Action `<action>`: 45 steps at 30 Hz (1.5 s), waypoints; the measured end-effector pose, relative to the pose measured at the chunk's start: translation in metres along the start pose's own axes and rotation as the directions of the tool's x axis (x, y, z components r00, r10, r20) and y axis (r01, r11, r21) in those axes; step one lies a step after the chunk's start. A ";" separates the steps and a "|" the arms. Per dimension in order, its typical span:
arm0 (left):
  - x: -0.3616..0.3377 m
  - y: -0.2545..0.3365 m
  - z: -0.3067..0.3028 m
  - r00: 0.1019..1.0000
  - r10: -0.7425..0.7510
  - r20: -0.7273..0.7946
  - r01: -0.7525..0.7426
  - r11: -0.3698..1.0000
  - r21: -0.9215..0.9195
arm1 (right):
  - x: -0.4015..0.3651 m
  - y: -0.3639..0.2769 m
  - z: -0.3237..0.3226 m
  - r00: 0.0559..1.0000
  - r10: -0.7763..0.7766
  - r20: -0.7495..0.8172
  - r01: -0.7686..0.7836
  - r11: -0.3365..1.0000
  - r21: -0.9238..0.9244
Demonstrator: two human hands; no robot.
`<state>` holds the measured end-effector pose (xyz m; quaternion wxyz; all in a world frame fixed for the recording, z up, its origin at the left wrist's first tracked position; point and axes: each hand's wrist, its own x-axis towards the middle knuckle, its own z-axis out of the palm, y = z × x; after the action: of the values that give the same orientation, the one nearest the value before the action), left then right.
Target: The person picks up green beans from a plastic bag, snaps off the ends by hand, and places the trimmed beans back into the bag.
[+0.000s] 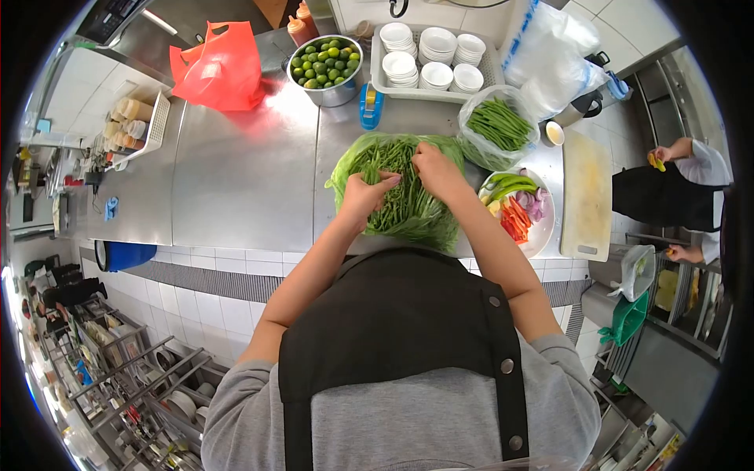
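Observation:
A green plastic bag [342,166] lies spread on the steel counter, heaped with thin green leafy stems [404,206]. At the left of the heap, my left hand [364,196] is closed around a small bunch of these stems, whose tips stick up past the fingers. My right hand [437,171] reaches into the upper right of the heap with its fingertips pinched together; what they hold is hidden. Right of the bag is a white plate [542,235] with green chilies [509,185], sliced red pepper [515,220] and purple onion pieces [534,206].
Green beans [499,125] fill a see-through bag behind the plate. A cutting board [587,196] lies at the right. Behind stand a pot of limes [345,93], a blue tape dispenser [371,107], a bowl rack [496,71] and a red bag [220,71]. A co-worker [667,192] stands at right.

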<state>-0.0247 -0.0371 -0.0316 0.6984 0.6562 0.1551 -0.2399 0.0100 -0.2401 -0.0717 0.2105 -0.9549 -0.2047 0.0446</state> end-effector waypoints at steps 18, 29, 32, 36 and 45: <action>0.023 -0.001 0.008 0.963 0.265 0.045 -0.267 0.931 0.248 | 0.004 -0.016 -0.051 0.987 -0.150 -0.065 0.162 0.951 0.262; 0.021 0.018 0.000 0.923 0.347 0.168 -0.385 0.861 0.333 | 0.001 -0.023 -0.084 0.991 -0.079 -0.112 0.120 0.898 0.424; 0.016 0.023 0.003 0.944 0.305 0.124 -0.327 0.911 0.253 | 0.002 -0.013 -0.071 0.996 0.063 -0.068 0.002 0.716 0.698; 0.016 0.019 0.000 0.927 0.366 0.084 -0.375 0.908 0.184 | -0.003 -0.004 -0.068 0.936 0.343 0.078 -0.002 -0.217 0.976; 0.021 0.027 -0.005 0.949 0.285 -0.136 -0.315 0.851 -0.420 | -0.016 -0.028 -0.036 0.940 0.201 0.276 -0.327 0.294 0.898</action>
<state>0.0075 -0.0340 -0.0205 0.8507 0.5067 0.1244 -0.0644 -0.0089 -0.2367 -0.0275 0.6957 -0.6771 0.0066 0.2399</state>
